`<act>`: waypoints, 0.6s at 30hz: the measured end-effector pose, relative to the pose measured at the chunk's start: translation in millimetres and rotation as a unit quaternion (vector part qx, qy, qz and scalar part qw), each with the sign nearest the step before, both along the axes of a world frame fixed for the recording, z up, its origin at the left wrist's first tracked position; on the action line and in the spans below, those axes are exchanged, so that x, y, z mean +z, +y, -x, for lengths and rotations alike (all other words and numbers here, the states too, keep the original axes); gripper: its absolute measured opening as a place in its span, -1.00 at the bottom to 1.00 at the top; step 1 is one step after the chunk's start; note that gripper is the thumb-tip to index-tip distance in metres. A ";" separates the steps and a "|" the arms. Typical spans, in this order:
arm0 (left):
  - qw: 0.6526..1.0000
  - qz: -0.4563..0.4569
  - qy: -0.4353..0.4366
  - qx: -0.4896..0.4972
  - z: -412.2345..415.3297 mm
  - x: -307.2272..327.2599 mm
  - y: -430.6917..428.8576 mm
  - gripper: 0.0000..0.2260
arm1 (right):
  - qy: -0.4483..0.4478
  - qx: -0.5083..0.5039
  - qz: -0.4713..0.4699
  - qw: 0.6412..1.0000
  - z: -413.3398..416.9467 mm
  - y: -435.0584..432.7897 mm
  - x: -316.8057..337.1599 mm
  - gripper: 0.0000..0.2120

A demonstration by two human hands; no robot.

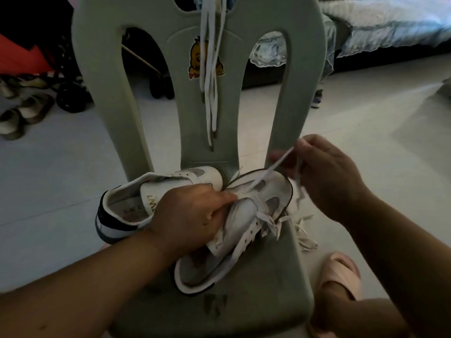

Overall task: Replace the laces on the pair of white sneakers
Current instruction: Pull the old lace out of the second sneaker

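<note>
Two white sneakers sit on the seat of a pale green plastic chair (256,301). The near sneaker (246,211) lies tilted, toe toward the chair back, and my left hand (192,215) grips its tongue and upper. My right hand (324,172) pinches a white lace (271,169) that runs taut up from the toe-end eyelets. Loose lace ends (300,230) trail off the seat's right side. The second sneaker (136,206), with a dark heel, lies behind my left hand and has no lace that I can see. Long white laces (211,76) hang down the chair back.
A pink slipper on a foot (339,276) stands right of the chair. Shoes (22,113) and a stroller wheel (70,96) lie on the pale floor at far left. A bed with a light cover (390,25) fills the upper right.
</note>
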State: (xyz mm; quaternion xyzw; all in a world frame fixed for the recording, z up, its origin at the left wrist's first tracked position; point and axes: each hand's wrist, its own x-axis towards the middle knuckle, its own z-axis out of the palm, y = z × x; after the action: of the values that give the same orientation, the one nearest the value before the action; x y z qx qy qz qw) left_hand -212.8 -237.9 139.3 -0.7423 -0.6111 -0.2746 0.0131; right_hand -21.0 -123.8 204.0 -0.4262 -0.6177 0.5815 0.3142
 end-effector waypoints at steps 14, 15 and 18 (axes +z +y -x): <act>1.000 0.020 -0.003 -0.006 -2.5 0.5 2.7 -0.72 | -0.417 0.200 -0.336 0.820 25.4 -17.6 -17.9 -0.80; 1.000 0.022 -0.005 -0.003 -2.0 0.6 2.2 -0.72 | -0.419 0.193 -0.339 0.820 24.6 -15.9 -18.9 -0.81; 1.000 0.022 -0.009 0.007 -0.3 2.1 -0.5 -0.71 | -0.379 0.104 -0.322 0.861 18.9 -10.2 -16.0 -0.90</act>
State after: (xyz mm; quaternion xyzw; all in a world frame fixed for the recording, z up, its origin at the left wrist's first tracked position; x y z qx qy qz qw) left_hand -212.5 -238.4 141.4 -0.7356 -0.6223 -0.2676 -0.0067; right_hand -39.9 -134.0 187.9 -0.4222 -0.8827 0.1731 0.1128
